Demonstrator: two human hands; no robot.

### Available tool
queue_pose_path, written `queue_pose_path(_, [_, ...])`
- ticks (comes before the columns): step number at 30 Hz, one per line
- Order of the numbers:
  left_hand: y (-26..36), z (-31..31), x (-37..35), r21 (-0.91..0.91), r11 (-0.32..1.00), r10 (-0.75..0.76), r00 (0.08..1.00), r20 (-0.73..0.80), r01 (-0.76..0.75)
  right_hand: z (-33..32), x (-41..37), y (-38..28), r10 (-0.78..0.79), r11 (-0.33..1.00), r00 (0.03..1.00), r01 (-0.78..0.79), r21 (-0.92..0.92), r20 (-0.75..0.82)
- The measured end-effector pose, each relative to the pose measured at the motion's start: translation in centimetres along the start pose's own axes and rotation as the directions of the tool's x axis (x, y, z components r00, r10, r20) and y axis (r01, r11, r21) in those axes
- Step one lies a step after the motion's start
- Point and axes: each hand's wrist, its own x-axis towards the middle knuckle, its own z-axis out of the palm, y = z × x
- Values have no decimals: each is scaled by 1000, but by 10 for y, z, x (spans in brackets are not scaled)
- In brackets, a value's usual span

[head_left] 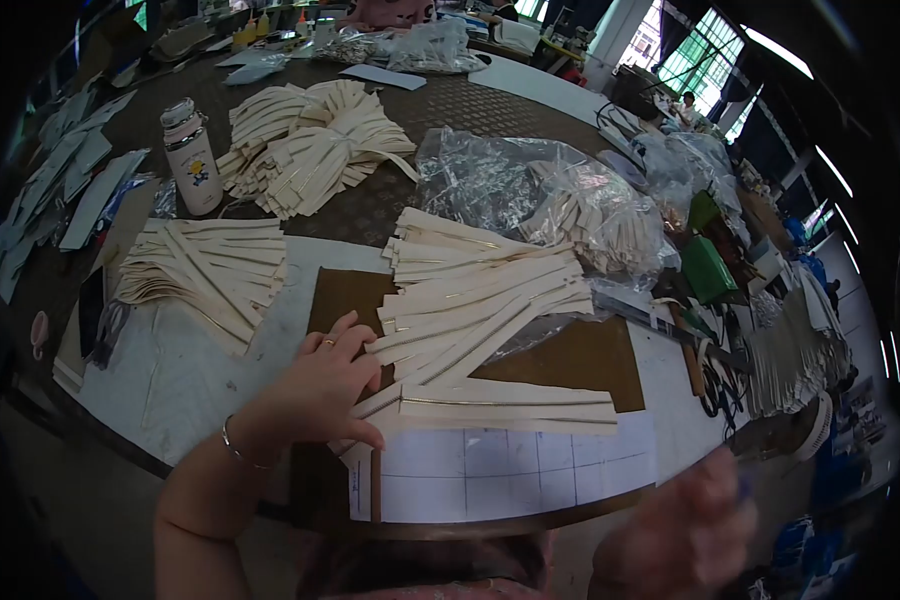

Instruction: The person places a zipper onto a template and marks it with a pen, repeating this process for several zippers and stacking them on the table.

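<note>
My left hand (pixel 335 385) rests with its fingers apart at the left end of a cream strip (pixel 510 405), its thumb near the strip's lower left corner. That strip has a thin dark line along it and lies above a white gridded sheet (pixel 510 475). Just beyond, a fanned pile of cream strips (pixel 480 290) spreads over a brown board (pixel 610 360). My right hand (pixel 685 525) is raised off the table's near edge at the lower right, smeared by motion; whether it holds anything cannot be made out.
A second strip pile (pixel 210 270) lies at the left, with a bottle (pixel 192 160) behind it. Bundled strips (pixel 315 145) and a clear plastic bag (pixel 480 180) lie farther back. Scissors (pixel 715 375) and a green box (pixel 708 268) are at the right. Other people sit in the background.
</note>
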Motion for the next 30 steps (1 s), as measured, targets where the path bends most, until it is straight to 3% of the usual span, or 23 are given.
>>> queue_pose_path(1, [0, 0, 1, -4, 1000, -16, 1000, 10, 16, 34, 28, 16, 271, 948, 905, -191, -256, 327])
queue_pose_path(2, [0, 0, 1, -6, 1000, -3, 1000, 15, 3, 80, 59, 42, 562, 800, 645, -265, -539, 518])
queue_pose_path(3, [-1, 0, 2, -4, 1000, -20, 1000, -5, 20, 81, 43, 70, 655, 738, 563, -337, -585, 504])
queue_pose_path(5, [0, -2, 5, -2, 1000, -30, 999, -15, 30, 78, -1, 127, 635, 731, 533, -178, -659, 559])
queue_pose_path(6, [0, -4, 7, -22, 999, -41, 998, -50, 40, 72, -26, 145, 640, 725, 535, -180, -665, 552])
queue_pose_path(8, [-2, -7, 11, -47, 998, -53, 995, -81, 49, 68, -56, 168, 625, 685, 509, 8, -729, 592])
queue_pose_path(12, [-4, -5, 17, -133, 984, -153, 953, -262, 122, 58, -49, 173, 649, 686, 501, -59, -725, 573])
queue_pose_path(13, [-4, -6, 18, -153, 982, -162, 923, -350, 114, 57, -49, 171, 626, 690, 555, -66, -721, 548])
queue_pose_path(14, [-2, -7, 20, -155, 981, -166, 924, -343, 119, 57, -48, 168, 602, 693, 608, -77, -717, 518])
queue_pose_path(15, [1, -9, 21, -200, 977, -153, 898, -413, 74, 56, -43, 165, 612, 689, 603, -88, -719, 513])
queue_pose_path(17, [12, -16, 18, -241, 970, -146, 872, -467, 34, 56, -22, 151, 533, 676, 741, -84, -732, 408])
queue_pose_path(19, [25, -28, 14, -531, 844, -236, 944, -230, 81, 49, 1, 119, 605, 653, 689, -142, -744, 398])
queue_pose_path(20, [25, -27, 11, -532, 842, -245, 943, -224, 92, 43, 9, 100, 650, 632, 649, -172, -756, 396])
queue_pose_path(22, [25, -25, 4, -536, 843, -11, 998, 59, 41, 29, 17, 64, 751, 592, 494, -212, -777, 438])
queue_pose_path(23, [27, -24, 3, -540, 840, -32, 998, 47, 52, 20, 14, 53, 769, 597, 437, -228, -770, 466])
queue_pose_path(25, [33, -22, 4, -476, 879, 175, 907, 383, 32, 7, 4, 36, 781, 605, 370, -251, -756, 502])
queue_pose_path(26, [33, -18, 2, -480, 876, 165, 908, 385, 44, 3, -2, 30, 810, 576, 312, -266, -773, 497])
queue_pose_path(28, [31, -5, 2, -388, 897, 292, 942, 163, -211, -4, -9, 22, 838, 542, 246, -284, -791, 486])
queue_pose_path(29, [28, -1, 2, -392, 896, 290, 942, 168, -206, -6, -13, 19, 873, 486, 223, -313, -816, 434])
queue_pose_path(30, [25, 1, 5, -361, 902, 275, 960, 55, -238, -8, -16, 17, 904, 426, 198, -342, -838, 379])
